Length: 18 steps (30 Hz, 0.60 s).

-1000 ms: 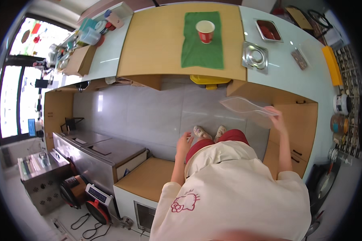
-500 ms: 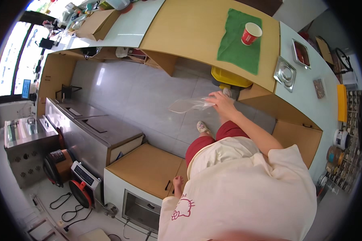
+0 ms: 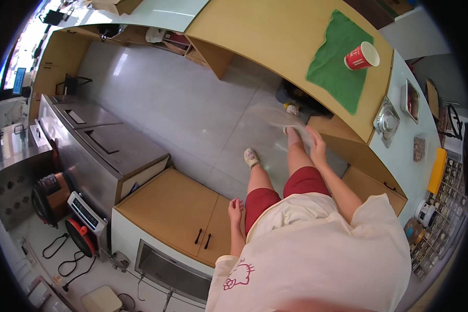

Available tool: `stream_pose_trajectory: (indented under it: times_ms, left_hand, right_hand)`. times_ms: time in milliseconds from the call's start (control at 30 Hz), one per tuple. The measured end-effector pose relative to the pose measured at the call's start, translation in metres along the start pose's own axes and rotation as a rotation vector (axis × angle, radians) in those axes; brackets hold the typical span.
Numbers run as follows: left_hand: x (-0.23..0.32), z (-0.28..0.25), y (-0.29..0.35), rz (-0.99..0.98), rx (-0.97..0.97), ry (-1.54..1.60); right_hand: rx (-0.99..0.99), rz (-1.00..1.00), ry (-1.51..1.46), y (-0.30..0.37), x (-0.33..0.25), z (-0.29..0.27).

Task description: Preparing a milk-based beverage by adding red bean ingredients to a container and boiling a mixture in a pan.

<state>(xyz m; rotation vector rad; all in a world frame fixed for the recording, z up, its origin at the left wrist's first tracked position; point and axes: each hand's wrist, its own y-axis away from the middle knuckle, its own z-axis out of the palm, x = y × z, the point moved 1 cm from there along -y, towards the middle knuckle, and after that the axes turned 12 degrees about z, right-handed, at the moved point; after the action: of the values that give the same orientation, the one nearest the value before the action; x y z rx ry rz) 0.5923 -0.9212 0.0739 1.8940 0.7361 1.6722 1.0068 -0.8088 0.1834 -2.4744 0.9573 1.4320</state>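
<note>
Above floor tiles (image 3: 182,114), clear bag (image 3: 283,119), long axis slanting forward-left from right hand (image 3: 316,145), grip holding near end

A cream short-sleeved shirt (image 3: 322,249) hangs over dark-red shorts (image 3: 305,183).

A wooden table (image 3: 265,36) curves along the far side, with a white top (image 3: 174,14) joined to its left end and another (image 3: 395,166) to its right. Grey tiles (image 3: 166,99) spread below its front edge, a streak of light shining on them near the left. A steel unit (image 3: 101,148) stands left, beside a brown cabinet (image 3: 166,203) with black handles. Beyond the table's left end, a window (image 3: 13,67) glares white.
</note>
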Motion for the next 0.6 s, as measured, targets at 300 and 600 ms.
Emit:
stream_pose_trajectory:
  times_ms: [300,600]
  left_hand:
    - [-0.045,-0.026,0.020,-0.141,-0.038,-0.254]
    - [-0.048,-0.010,0.000,-0.126,-0.060,-0.417]
  right_hand:
    - [0.275,-0.026,0.075,-0.063,0.070,-0.015]
    - [0.319,0.290,0.238,-0.212,0.280,-0.004]
